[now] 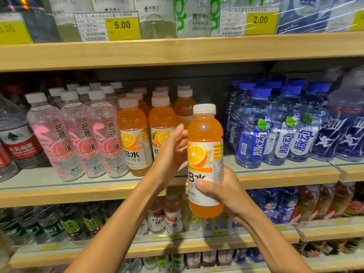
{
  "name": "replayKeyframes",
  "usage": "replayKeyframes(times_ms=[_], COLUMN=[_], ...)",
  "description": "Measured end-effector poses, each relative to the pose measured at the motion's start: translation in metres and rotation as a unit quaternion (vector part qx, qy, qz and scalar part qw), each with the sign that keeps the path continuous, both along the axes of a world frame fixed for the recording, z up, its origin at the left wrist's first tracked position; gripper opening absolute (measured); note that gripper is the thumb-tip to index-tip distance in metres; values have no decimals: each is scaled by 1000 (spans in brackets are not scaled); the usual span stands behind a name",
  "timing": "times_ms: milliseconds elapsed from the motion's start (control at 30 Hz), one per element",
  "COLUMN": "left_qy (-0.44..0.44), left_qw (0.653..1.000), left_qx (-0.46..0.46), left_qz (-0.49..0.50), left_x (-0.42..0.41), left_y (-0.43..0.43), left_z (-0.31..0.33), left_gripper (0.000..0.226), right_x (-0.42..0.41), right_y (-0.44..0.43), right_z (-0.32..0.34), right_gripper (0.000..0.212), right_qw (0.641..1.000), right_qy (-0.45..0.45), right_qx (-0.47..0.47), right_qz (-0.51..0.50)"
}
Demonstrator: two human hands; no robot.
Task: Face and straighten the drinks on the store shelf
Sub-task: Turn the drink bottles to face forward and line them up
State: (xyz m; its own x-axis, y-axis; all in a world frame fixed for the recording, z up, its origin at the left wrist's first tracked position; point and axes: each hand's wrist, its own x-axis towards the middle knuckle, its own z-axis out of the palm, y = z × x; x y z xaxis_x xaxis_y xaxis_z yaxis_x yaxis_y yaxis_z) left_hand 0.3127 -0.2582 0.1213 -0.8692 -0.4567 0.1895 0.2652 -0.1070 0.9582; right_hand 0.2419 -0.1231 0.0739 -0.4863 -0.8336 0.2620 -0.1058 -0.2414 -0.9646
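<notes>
- The orange drink bottle (204, 154) is held upright at the centre right of the frame, in front of the middle shelf (285, 177) and clear of it, not yet set down.
- Its lower part is gripped by the right hand (226, 196), with the thumb laid across the label front and the fingers wrapped behind.
- The left hand (171, 148) is laid against the bottle's left side at mid-height with the fingers fairly straight. Their tips are hidden behind the bottle, so a firm hold there cannot be confirmed.
- The printed orange slice is turned towards the viewer, and the white cap (204, 109) is seated on top.
- The bottle appears full and sealed, so moderate weight is to be expected. The plastic wall is judged stiff enough to grip, though slightly yielding under a hard squeeze.
- The glossy label could be slippery, so a wrapped hold on the labelled waist or low body is judged safest. The cap is better left alone.
- Matching orange bottles (134, 138) are lined up left of centre, with pink-labelled bottles (78, 138) further left and blue bottles (254, 134) at the right.
- An open stretch of shelf is visible between the orange and blue rows, which is judged the likely place for the held bottle.
</notes>
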Motion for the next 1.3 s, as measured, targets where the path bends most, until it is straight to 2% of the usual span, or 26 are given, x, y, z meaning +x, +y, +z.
replayKeyframes(times_ms=[67, 133, 200, 267, 333, 367, 433, 533, 600, 700, 833, 933, 1133, 1300], left_qy=[16, 9, -10, -24, -28, -28, -26, -4, 8, 19, 22, 26, 29, 32], left_qw=[996, 966, 894, 814, 719, 676, 614, 556, 540, 536, 539, 540, 536, 533], left_qx=[-48, -212, -408, -550, -674, -720, -778, -823, -833, -834, -832, -830, -832, -833], left_qz=[75, 146, 186, 185, 166, 153, 131, 119, 123, 129, 129, 136, 142, 147], left_x=[5, 9, 11, 10, 6, 4, 0, -4, -7, -7, -7, -7, -7, -6], left_y=[-1, -5, -10, -15, -19, -21, -26, -32, -33, -34, -35, -35, -33, -34], left_z=[-14, -32, -50, -61, -69, -72, -77, -83, -86, -89, -91, -91, -90, -91], left_gripper=[33, 27, 27, 34, 39, 39, 38, 36, 36, 36, 36, 35, 36, 38], right_x=[-13, -29, -45, -60, -71, -76, -84, -90, -89, -79, -54, -47, -65, -89], right_y=[-3, -9, -17, -26, -34, -37, -42, -44, -43, -36, -24, -29, -66, -91], right_z=[3, 7, 10, 7, -1, -4, -11, -14, -14, -17, -30, -28, -10, -5], right_gripper=[55, 53, 45, 41, 42, 44, 51, 61, 66, 67, 73, 66, 41, 36], right_qw=[999, 995, 988, 981, 976, 974, 970, 965, 963, 953, 894, 860, 806, 802], right_qy=[5, 29, 61, 88, 98, 96, 92, 110, 123, 146, 217, 232, 282, 275], right_qx=[-1, -5, 2, 8, 16, 17, 15, 24, 33, 53, 72, 90, 201, 262], right_qz=[-42, -93, -141, -174, -196, -205, -223, -237, -237, -261, -387, -446, -480, -462])
